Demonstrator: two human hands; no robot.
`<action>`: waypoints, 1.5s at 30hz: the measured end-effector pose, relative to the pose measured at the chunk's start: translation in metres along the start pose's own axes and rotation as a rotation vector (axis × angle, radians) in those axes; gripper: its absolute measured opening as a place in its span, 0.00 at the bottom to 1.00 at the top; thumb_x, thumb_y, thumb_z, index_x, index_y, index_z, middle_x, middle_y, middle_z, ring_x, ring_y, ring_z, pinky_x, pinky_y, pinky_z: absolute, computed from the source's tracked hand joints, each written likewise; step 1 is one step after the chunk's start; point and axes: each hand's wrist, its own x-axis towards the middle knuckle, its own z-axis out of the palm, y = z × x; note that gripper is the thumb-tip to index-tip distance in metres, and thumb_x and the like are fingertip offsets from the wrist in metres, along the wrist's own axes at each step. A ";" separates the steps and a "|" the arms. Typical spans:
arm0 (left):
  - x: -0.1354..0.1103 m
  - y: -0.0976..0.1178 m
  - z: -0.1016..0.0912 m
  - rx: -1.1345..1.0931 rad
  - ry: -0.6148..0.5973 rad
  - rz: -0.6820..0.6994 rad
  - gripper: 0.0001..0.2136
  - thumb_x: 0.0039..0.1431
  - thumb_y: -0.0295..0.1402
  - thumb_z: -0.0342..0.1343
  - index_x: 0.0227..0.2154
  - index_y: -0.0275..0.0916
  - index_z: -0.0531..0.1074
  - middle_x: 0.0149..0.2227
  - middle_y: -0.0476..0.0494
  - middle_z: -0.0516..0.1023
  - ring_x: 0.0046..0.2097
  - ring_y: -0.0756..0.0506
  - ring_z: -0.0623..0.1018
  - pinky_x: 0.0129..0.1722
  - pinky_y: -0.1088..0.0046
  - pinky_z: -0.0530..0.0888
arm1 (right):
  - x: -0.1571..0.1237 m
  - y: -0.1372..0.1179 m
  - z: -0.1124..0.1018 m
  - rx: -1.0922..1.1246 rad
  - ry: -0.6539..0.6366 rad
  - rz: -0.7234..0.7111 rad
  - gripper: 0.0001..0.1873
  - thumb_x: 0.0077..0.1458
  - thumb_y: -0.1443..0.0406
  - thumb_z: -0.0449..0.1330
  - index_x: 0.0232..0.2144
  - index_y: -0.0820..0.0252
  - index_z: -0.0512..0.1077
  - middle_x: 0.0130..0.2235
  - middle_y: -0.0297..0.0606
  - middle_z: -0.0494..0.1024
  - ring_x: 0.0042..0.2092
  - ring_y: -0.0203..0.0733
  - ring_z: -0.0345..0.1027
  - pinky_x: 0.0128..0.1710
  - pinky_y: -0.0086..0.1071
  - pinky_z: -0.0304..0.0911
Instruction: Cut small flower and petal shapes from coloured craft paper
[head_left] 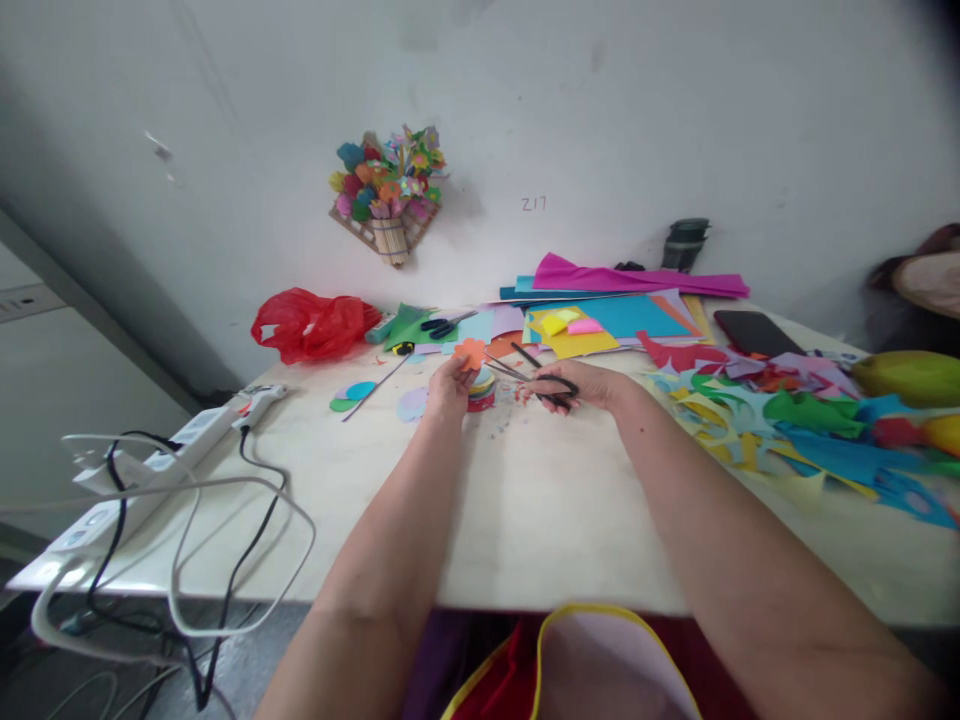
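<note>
Your left hand [448, 386] pinches one orange, flower-shaped paper piece [470, 353] with the fingers. Your right hand [589, 385] is closed around the black-handled metal scissors [559, 384]; their blades, slightly parted, point toward this flower. Just beside your left hand is a stack of round, multicoloured pieces [481, 390]. Farther right, coloured scraps [816, 411] cover the pale table [555, 530].

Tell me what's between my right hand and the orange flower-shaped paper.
The head view shows silver metal scissor blades between your right hand and the orange paper.
</note>
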 end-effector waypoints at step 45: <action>-0.001 0.001 -0.009 0.430 -0.267 -0.218 0.06 0.45 0.20 0.59 0.27 0.35 0.74 0.24 0.44 0.78 0.23 0.48 0.76 0.28 0.72 0.76 | -0.002 -0.002 -0.002 -0.163 -0.020 0.100 0.23 0.39 0.51 0.77 0.31 0.62 0.80 0.19 0.31 0.72 0.23 0.32 0.63 0.22 0.26 0.56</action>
